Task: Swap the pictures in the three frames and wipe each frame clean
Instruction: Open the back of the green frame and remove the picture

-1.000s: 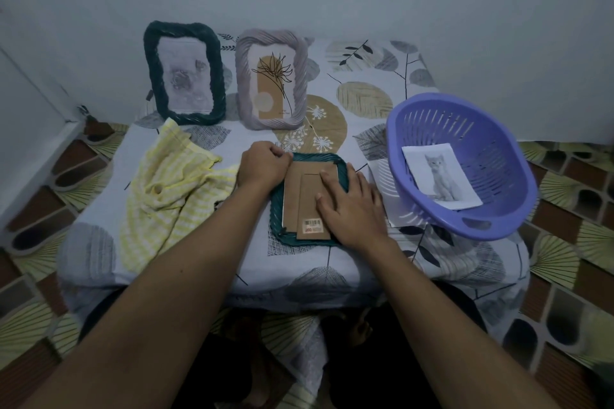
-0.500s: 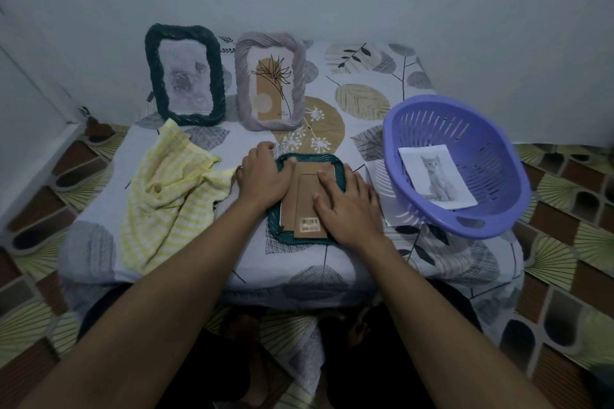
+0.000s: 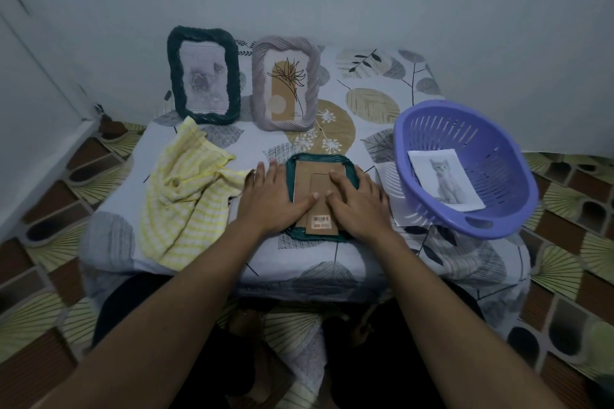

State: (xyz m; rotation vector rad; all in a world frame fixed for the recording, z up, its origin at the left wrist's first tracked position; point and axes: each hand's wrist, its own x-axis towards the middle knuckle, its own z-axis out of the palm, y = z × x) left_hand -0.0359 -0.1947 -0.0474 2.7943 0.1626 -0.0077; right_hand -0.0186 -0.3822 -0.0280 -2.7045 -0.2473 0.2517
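Observation:
A teal frame [image 3: 321, 158] lies face down in the middle of the table, its brown cardboard back [image 3: 317, 186] up. My left hand [image 3: 272, 199] lies flat on the frame's left side, thumb on the backing. My right hand [image 3: 357, 199] presses flat on the backing's right side. A dark green frame [image 3: 203, 75] with a rose picture and a grey frame [image 3: 285, 83] with a plant drawing stand upright at the back. A cat picture [image 3: 443, 179] lies in the purple basket [image 3: 465, 169].
A yellow striped cloth [image 3: 186, 192] lies crumpled left of the flat frame. The basket sits tilted on the table's right side, over a sheet of paper [image 3: 390, 183]. The low table has a leaf-patterned cover [image 3: 372, 103]; patterned floor tiles surround it.
My left hand has opened from a loose fist at the frame's top left and now lies flat along its left side. My right hand stays on the backing.

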